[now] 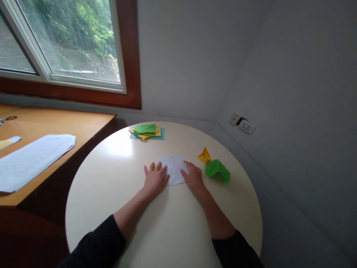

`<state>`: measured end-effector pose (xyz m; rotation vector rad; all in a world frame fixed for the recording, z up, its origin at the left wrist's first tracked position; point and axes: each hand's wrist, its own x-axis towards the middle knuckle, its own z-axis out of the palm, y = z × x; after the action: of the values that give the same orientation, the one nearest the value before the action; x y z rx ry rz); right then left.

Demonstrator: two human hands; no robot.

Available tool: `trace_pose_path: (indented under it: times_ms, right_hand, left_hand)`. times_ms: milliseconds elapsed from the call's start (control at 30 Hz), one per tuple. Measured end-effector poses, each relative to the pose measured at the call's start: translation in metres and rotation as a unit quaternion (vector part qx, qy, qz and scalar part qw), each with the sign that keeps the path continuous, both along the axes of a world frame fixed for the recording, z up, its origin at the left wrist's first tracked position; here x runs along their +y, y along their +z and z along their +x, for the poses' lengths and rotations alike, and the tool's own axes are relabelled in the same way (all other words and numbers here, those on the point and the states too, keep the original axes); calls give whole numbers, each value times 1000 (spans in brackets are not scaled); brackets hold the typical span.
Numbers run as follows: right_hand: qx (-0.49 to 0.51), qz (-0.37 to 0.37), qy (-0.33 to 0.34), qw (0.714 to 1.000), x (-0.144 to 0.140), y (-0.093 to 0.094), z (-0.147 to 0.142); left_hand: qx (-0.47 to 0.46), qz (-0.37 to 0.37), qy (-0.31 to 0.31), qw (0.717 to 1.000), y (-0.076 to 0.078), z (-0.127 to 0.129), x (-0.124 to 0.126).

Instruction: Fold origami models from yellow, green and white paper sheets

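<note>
your left hand (154, 180) and right hand (193, 177) are lying spread flat, pressing a creased white paper sheet (174, 168), no writing readable, on a round cream table (117, 175) beside a window (69, 44)

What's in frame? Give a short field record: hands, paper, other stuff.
left hand: flat, palm down, on left edge of white paper
right hand: flat on right edge of the paper
white paper: creased, lying flat on round table
right of hands: yellow fold and green fold, close together
far side of table: paper stack, green sheet on top
left: wooden desk with printed sheets
wall: socket
</note>
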<state>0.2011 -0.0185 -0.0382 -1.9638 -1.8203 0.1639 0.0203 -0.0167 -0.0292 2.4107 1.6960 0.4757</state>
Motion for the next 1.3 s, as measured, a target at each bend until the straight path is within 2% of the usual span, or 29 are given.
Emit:
trace_pose_path:
  times_ms: [533,800,933,1100,1200,1300]
  right_hand:
    - [-22,9,-1,1000,-1,-7,-2]
    - [9,16,5,1000,-2,-4,-2]
    - [125,60,5,990,2,-5,5]
    - [356,95,-26,929,10,-6,15]
    - [422,105,-14,900,9,-4,16]
    - [453,119,5,883,6,0,14]
  left_hand:
    - [-49,36,2,998,8,-2,1]
    - [-80,28,16,996,12,-2,3]
    - [-101,26,16,994,14,-3,3]
    - [-137,68,6,988,13,-6,6]
    - [-158,91,3,983,12,-8,9]
    - [-164,115,-7,980,10,-10,11]
